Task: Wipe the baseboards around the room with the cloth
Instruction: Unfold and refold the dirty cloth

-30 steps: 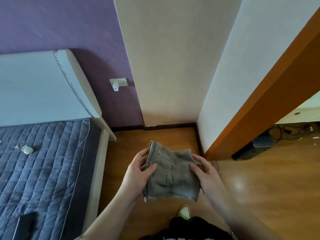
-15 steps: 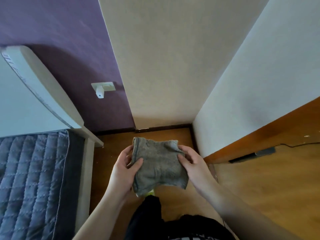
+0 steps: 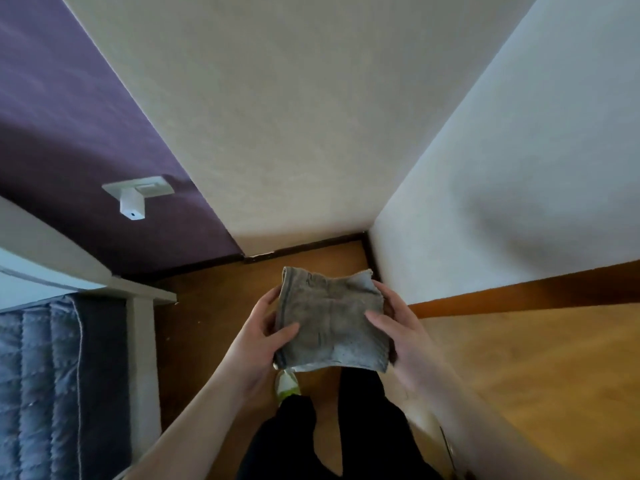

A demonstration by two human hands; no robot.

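Nearer baseboard (image 3: 304, 245) now — cloth (image 3: 330, 325) between hands (image 3: 258, 344)

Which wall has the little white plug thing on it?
The purple wall on the left, beside the bed. The other two walls are plain white.

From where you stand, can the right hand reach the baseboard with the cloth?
Probably not yet: both hands hold the cloth up in the air, above the floor. Nothing blocks the baseboard; the right hand must go down.
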